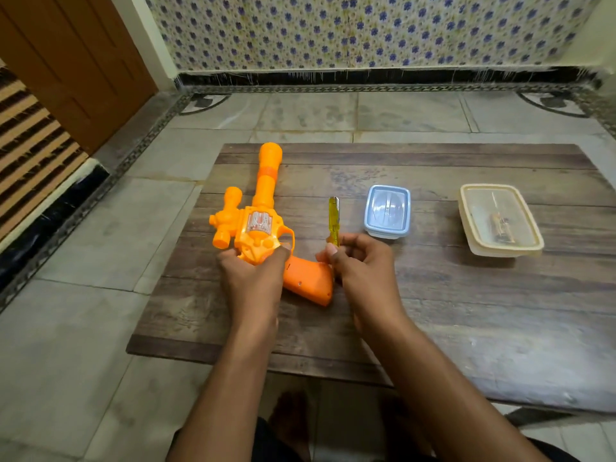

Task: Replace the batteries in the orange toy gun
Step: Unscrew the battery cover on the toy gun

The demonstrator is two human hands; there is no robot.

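Our left hand (255,276) gripped the orange toy gun (258,225) round the back of its body, fingers curled over the frame just behind the trigger guard. Our right hand (358,261) pinched a screwdriver with a clear yellow handle (333,220), thumb and fingers closed on its lower part so that the handle stood upright above the fist; we could not see the tip, which was hidden behind the hand.

We worked on a low wooden table (466,311) set on a tiled floor (83,345). The gun lay on the table's left part, its long barrel pointing to the far edge and its grip angled toward the near right, touching our right hand. To the right of the screwdriver sat a small blue-lidded plastic container (387,211), and well apart, farther right, a cream-lidded container (500,220) with some small dark items inside that we could not make out.
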